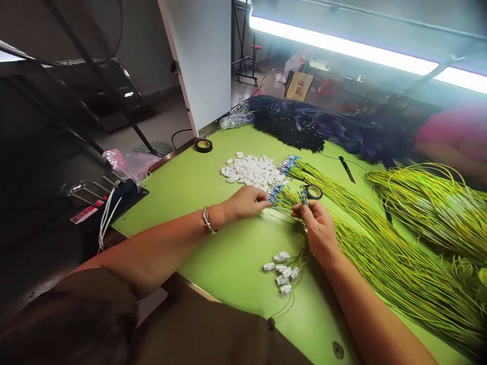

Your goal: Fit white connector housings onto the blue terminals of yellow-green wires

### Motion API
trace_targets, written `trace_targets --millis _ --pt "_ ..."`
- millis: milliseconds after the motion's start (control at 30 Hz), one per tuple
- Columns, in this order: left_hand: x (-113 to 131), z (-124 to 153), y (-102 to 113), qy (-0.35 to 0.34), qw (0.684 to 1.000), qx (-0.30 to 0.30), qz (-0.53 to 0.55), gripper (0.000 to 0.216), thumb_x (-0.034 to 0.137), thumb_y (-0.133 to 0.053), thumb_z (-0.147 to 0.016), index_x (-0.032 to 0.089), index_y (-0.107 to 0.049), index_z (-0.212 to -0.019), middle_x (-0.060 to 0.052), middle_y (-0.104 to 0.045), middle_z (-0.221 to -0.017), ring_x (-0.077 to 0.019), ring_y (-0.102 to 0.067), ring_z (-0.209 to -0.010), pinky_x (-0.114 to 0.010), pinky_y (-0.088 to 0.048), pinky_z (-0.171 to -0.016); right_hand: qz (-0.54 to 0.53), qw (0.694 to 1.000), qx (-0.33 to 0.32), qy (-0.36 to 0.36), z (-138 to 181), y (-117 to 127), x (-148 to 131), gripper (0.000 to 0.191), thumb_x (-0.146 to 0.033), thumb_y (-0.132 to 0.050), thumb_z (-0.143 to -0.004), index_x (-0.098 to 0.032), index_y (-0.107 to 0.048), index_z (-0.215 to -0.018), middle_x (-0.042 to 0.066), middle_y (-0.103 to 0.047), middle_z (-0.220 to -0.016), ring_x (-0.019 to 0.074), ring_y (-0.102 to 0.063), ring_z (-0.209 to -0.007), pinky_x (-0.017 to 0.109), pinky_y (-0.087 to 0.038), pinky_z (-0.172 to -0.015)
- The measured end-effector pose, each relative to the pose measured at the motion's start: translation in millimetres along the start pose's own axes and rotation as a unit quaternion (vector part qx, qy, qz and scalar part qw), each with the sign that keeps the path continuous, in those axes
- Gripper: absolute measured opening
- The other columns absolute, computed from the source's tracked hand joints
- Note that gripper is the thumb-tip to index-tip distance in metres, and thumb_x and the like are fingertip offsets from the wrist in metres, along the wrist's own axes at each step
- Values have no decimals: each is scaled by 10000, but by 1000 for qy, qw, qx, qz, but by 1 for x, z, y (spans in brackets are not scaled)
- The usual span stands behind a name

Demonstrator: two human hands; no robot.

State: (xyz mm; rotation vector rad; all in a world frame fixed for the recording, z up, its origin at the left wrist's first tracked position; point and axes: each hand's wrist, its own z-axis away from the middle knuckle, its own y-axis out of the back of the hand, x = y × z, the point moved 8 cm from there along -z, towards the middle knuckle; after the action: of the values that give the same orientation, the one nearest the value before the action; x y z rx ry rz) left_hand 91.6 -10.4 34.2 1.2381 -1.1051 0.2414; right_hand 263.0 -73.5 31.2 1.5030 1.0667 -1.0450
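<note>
The left hand (247,202) pinches the blue-tipped wire ends (274,195) between closed fingertips. The right hand (318,227), just right of them, is curled shut, seemingly on strands of the same yellow-green wire bundle (380,253), which runs off near-right. The white connector pile (251,171) lies just beyond the left hand, the nearer one; a tape roll (314,192) sits beyond the right.

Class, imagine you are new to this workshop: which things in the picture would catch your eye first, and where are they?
Long bundles of thin yellow-green wires sweep across the right half of the bright green table. Near its middle the left hand and right hand pinch the wires' blue-tipped ends. A heap of small white plastic connectors lies just beyond them.
</note>
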Motion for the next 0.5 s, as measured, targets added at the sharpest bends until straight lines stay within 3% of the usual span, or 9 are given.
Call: trace_targets --millis 133,267,400,500 --pt "9 7 -20 -48 994 -3 -97 204 237 -617 -765 147 -699 -929 -48 -643 -799 -153 -551 -722 -255 -402 -666 26 999 -24 7 -1 -8 0 152 -329 -563 -809 -199 -507 -865 -20 -506 -690 122 -462 -604 256 -393 -569" --pt "9 7 -29 -60 985 -20 -158 161 201 -553 -808 172 -702 -865 -66 -626 -857 -185 -564 -819 -282 -423 -736 126 989 -69 39 -3 -21 0 192 -231 -561 -753 -181 -549 -937 -25 -492 -658 130 -451 -584 265 -391 -570" --pt "9 12 -32 -51 980 -36 -191 184 155 -478 -825 168 -659 -854 -70 -617 -918 -188 -567 -835 -285 -432 -723 294 943 -94 129 3 -34 -7 66 -169 -530 -768 -177 -585 -803 38 -560 -741 170 -512 -693 293 -408 -639" --pt "16 17 -35 -69 975 -50 -205 192 177 -449 -849 158 -629 -914 -85 -614 -983 -189 -569 -849 -285 -439 -706 370 902 -116 188 11 -41 -10 134 -206 -525 -831 -170 -588 -717 80 -596 -819 190 -530 -747 309 -419 -668"
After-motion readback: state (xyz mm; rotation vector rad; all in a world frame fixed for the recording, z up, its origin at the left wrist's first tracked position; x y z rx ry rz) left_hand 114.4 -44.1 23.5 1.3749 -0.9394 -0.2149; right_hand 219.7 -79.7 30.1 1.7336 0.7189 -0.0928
